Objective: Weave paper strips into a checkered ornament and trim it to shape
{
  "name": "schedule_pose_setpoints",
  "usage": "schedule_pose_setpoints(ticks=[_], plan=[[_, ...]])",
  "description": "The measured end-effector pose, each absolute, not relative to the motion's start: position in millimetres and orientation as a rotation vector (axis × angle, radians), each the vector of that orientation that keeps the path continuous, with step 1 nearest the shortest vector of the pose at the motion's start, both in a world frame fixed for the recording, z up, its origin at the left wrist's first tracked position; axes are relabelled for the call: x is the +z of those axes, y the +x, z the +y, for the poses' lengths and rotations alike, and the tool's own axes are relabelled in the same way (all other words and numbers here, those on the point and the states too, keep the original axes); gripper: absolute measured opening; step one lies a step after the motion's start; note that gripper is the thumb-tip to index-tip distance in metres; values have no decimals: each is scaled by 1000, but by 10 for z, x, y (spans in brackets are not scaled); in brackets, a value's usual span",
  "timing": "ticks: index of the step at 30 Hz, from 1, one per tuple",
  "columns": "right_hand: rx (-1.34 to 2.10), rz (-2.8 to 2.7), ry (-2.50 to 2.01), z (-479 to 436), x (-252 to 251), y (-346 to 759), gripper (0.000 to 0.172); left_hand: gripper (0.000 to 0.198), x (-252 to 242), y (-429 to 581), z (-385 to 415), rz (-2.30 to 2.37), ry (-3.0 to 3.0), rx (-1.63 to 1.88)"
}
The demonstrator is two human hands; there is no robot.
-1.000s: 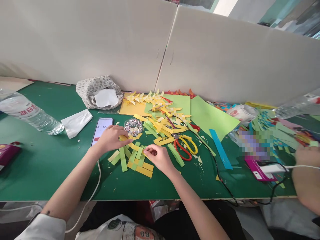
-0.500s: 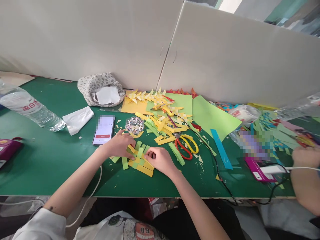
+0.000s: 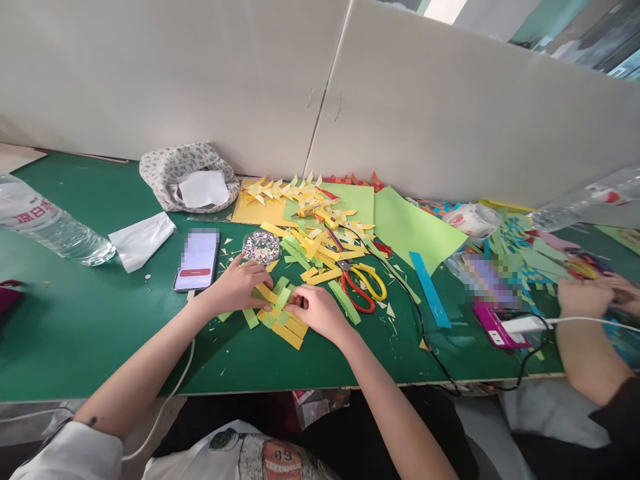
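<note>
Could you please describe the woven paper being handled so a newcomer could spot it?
On the green table, find the person's left hand and right hand. The woven paper lies between them, partly hidden. Its yellow and green strips interlace, unlike the loose strips heaped beyond.

On the green table (image 3: 105, 333), the left hand (image 3: 243, 283) touches the left part of some criss-crossed yellow and green paper strips (image 3: 286, 331). The right hand (image 3: 317, 310) touches their right part. Just left of the left hand is a phone (image 3: 197, 259), and farther left is a water bottle (image 3: 60, 228). On the far side is a messy paper pile (image 3: 320, 250). Scissors (image 3: 359, 303) with red and yellow handles lie by its right side. A blue strip (image 3: 429, 288) lies farther right.
</note>
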State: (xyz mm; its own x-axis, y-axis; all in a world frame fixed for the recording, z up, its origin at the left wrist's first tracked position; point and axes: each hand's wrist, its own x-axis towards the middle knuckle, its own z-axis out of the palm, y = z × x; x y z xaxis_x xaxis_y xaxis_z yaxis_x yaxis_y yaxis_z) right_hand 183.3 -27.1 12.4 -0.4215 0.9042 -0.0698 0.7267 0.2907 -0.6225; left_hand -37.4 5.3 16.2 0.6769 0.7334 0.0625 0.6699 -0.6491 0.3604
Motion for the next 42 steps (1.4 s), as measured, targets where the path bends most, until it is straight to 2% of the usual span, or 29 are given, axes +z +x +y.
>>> schedule_pose_setpoints(ticks=[8,12,14,20,24,29,34,38,42], plan=[[926,-2221,-1529,-270,174,1939,18,38,188,-349,48,1054,2608,475],[950,-2232,-1562,-294,214,1914,19,25,244,-357,36,1030,2625,516],[944,-2223,-1574,-302,230,1904,20,25,255,-365,32,1049,2617,470],[923,-2242,-1602,-315,227,1866,19,39,200,-355,-3,1095,2467,178],[906,-2277,-1630,-309,224,1845,22,41,184,-316,-30,1181,2375,167],[808,-2344,-1634,-314,231,1856,25,34,231,-282,-51,1173,2317,178],[468,-2382,-1504,-312,217,1873,46,27,238,-265,-70,1124,2270,209],[456,-2463,-1354,-287,179,1902,72,24,240,-245,-104,1079,2158,228],[534,-2477,-1323,-259,129,1933,78,22,235,-205,-144,1046,2021,329]])
